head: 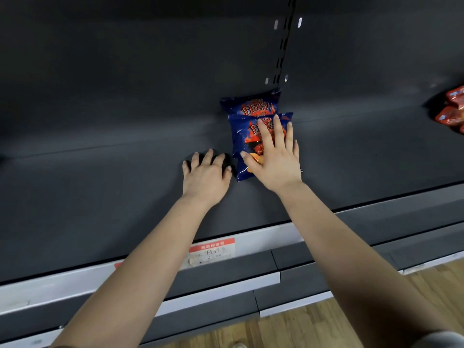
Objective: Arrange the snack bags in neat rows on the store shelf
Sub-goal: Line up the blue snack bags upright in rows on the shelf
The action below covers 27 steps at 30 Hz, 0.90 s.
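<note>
Shelf (100, 187) first: I see a wide dark deck with two blue bags on it, both near the slotted upright (282, 46) at the back. The rear bag (251, 106) leans on the back panel (150, 59). The front bag (241, 136) lies tilted against it and overlaps its lower edge. My right grip (273, 162) is released, fingers straight and flat on the front bag's face, pressing rather than pinching. My left grip (206, 177) is released too and holds nothing, fingertips resting on the shelf just beside the bag's left edge.

I judge the step in hand is squaring the front bag to start a row. To do it well I would press lightly so the contents don't crush, use the left as a stop along that edge, and line up both bags' sides.

Red bags (452, 109) sit well apart at far right, and the price label (213, 252) on the shelf's front edge gives me a line to face to
</note>
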### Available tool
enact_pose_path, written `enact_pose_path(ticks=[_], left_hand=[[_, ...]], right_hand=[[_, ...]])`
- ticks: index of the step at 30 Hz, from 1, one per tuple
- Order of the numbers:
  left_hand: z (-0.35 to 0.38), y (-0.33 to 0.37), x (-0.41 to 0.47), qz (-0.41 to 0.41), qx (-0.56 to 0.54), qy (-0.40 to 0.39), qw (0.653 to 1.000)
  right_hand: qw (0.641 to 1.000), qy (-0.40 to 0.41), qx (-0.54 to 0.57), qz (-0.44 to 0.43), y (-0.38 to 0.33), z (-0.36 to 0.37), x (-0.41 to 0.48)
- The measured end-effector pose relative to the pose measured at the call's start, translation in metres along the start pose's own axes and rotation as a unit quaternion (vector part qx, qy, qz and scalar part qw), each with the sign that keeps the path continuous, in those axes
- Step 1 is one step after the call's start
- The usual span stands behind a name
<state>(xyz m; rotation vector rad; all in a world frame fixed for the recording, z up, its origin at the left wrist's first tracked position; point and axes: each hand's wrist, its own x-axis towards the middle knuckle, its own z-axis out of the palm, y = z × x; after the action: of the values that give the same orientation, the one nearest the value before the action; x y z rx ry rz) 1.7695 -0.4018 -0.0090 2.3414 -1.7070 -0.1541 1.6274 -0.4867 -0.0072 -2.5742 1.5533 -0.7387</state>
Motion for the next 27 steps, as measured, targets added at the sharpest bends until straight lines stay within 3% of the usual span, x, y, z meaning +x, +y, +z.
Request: enact_pose_path(ticks=[9,13,19,27], left_hand=[[0.001,-0.001,0.002,0.001,0.006,0.008,1.0],[-0.005,-0.003,0.003,0.001,0.004,-0.006,1.0],[-0.031,-0.022,-0.005,-0.028,0.008,-0.005,1.0],[-0.06,-0.105,-0.054,-0.124,0.035,0.024,0.991]], right_hand=[[0.999,-0.032,-0.004,-0.001,0.0,-0.002,0.003],[0.997,-0.058,-0.058,0.001,-0.006,-0.011,0.003],[0.994,0.026,-0.027,-0.103,-0.043,-0.034,0.009],[0.977,-0.062,0.068,-0.191,-0.148,-0.004,-0.002]])
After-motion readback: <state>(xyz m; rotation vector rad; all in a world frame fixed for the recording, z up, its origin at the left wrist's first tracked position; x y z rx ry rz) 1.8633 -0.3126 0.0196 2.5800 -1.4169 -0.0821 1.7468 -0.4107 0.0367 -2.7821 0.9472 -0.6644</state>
